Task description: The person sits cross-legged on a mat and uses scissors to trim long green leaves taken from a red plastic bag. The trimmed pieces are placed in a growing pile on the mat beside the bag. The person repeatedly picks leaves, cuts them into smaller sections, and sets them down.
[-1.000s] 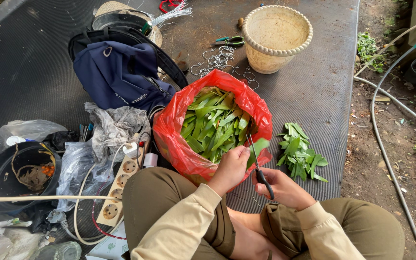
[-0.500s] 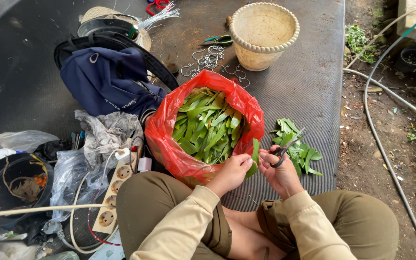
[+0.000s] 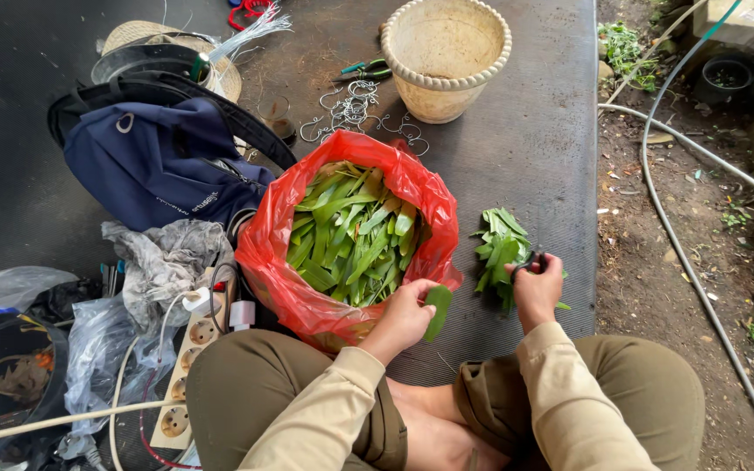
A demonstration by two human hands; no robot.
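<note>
Since half a second ago the right hand has been dropping onto the pile of cut leaves at centre right, fingers curled shut around the dark scissors. The left hand is pinching one green leaf piece just below the red plastic bag. Trimming well probably means keeping the leaf taut and the blades square to it. The leaves are looking smooth and strap-shaped, the bag thin and crinkled, the mat finely ribbed, the cream pot rope-rimmed.

Glossy red plastic bag, matt ribbed rubber mat
</note>
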